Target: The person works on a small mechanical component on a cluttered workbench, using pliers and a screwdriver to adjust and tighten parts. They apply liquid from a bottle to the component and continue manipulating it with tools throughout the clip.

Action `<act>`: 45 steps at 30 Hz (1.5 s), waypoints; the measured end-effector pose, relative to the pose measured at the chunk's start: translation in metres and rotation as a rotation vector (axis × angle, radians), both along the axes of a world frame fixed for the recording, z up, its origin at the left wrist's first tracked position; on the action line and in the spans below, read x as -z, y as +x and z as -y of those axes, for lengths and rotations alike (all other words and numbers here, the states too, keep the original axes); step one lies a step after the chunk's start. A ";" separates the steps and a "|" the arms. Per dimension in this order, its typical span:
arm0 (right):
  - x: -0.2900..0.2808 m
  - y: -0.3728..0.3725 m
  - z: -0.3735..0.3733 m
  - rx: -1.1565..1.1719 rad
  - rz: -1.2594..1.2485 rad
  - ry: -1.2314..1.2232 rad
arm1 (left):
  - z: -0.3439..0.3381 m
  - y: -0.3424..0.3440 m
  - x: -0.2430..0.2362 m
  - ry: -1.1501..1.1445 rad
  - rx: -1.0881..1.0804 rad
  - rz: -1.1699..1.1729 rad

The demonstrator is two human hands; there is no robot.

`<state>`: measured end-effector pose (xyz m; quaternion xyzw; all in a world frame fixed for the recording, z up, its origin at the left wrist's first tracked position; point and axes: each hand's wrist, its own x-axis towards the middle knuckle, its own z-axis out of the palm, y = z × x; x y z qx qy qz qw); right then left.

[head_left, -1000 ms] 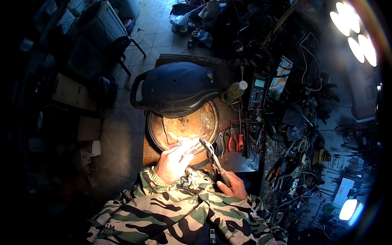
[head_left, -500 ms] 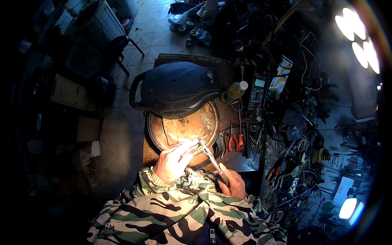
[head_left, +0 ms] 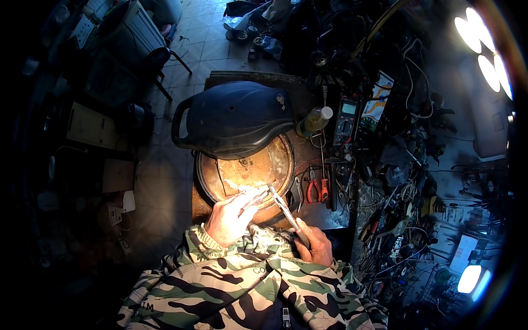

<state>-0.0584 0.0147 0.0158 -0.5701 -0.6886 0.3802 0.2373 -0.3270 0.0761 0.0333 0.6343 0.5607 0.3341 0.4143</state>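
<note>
My left hand [head_left: 227,221] is closed in a pinch on a small metal piece [head_left: 259,197], held low over the near part of a round, rusty-brown metal tray [head_left: 286,170]. Strong glare on the fingertips hides the piece's exact shape. In my right hand [head_left: 314,245] is a long silver hand tool [head_left: 285,210], its fingers wrapped round the handle end. The tool slants up and left, and its far tip is close to the metal piece; whether they touch, I cannot tell. A dark plastic cover [head_left: 236,118] with a loop handle overlaps the tray's far side.
Right of the tray lie red-handled pliers [head_left: 313,190], a red screwdriver [head_left: 324,190] and a hammer [head_left: 334,184]. Beyond them stand a capped bottle [head_left: 314,122] and a multimeter [head_left: 345,120]. Tangled wires and tools [head_left: 393,220] crowd the right side. A chair [head_left: 162,63] stands far left.
The view has shifted very slightly. Both hands keep their hold, and the silver tool's tip stays beside the metal piece.
</note>
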 end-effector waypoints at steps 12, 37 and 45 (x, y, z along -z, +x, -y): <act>-0.005 0.000 -0.006 0.002 0.007 -0.149 | -0.008 -0.002 0.006 0.110 0.048 -0.033; 0.031 0.025 -0.020 -0.160 -0.011 -0.150 | -0.025 -0.038 0.059 -1.102 0.328 0.899; 0.026 0.021 -0.021 -0.048 0.007 -0.297 | -0.013 0.014 0.017 0.218 0.017 -0.186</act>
